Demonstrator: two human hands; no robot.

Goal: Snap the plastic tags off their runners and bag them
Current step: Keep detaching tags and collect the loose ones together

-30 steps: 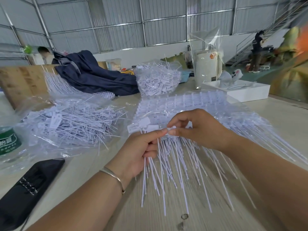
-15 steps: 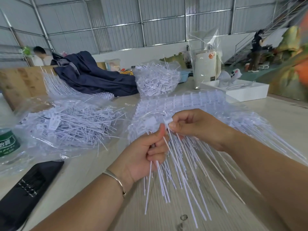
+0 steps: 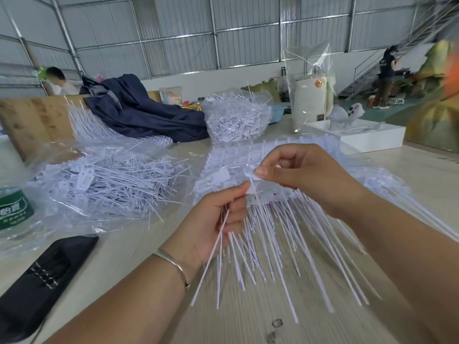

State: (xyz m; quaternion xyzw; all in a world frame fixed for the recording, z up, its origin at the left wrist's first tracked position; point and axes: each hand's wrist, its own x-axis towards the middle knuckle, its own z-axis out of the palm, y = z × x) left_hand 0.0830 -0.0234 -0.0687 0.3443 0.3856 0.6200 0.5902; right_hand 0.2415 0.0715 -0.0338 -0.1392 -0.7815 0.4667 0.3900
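A runner of white plastic tags (image 3: 273, 234) hangs in front of me, its long thin tails fanning down over the table. My left hand (image 3: 218, 219) grips a small bunch of loose tags by their upper ends, their tails trailing below my wrist. My right hand (image 3: 303, 175) pinches one tag head (image 3: 250, 175) at the runner's top edge between thumb and forefinger. A clear bag (image 3: 104, 180) heaped with snapped-off tags lies open to the left. More tag runners (image 3: 285, 150) are stacked flat behind my hands.
A second clear bag of tags (image 3: 236, 120) sits at the back centre beside a dark blue garment (image 3: 144, 112). A black pouch (image 3: 42, 281) and a green-labelled bottle (image 3: 13, 209) lie at the left. A white box (image 3: 367, 137) stands back right. People are in the distance.
My right hand has risen and moved right, pulling one tag head up away from the runner. My left hand has shifted slightly right with its bunch.
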